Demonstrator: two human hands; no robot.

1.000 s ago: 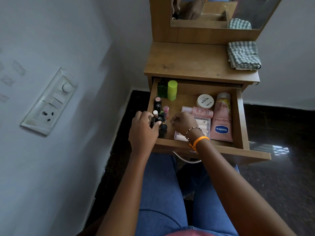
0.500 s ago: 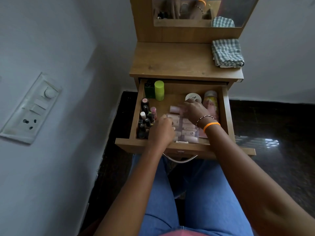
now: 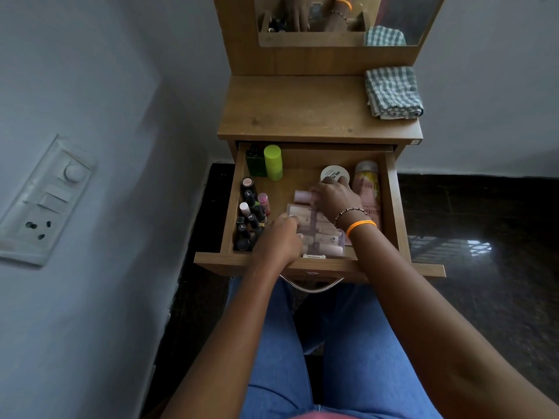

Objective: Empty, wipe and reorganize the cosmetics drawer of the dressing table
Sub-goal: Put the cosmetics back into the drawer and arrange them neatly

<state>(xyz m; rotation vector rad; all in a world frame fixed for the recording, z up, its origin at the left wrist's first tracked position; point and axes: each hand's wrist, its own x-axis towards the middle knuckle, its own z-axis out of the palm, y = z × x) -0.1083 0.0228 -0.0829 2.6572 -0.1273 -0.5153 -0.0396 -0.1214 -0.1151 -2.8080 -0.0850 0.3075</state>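
The drawer (image 3: 393, 207) of the dressing table (image 3: 302, 110) stands pulled out toward the person, its long axis running left to right. Inside, along the left wall, a cluster of small nail-polish bottles (image 3: 249, 216) stands upright in a row running near to far. At the far left corner a dark green bottle (image 3: 254, 163) and a lime-green cylinder (image 3: 273, 162) stand upright, touching or just beside each other. At the far right a round white jar (image 3: 332, 174) sits flat beside a pink lotion tube (image 3: 367, 189) that lies with its long axis near to far, cap end away from the person. In the near middle lies a clear case of small pink bottles (image 3: 325, 234).

The right hand (image 3: 334, 199) curls its fingers round a small pink tube (image 3: 302, 195) lying left to right, cap end pointing left. The left hand (image 3: 279, 241) rests curled on the left edge of the clear case, seemingly gripping it.

A folded checked cloth (image 3: 393, 92) lies on the tabletop's far right corner, below the mirror (image 3: 408, 16).
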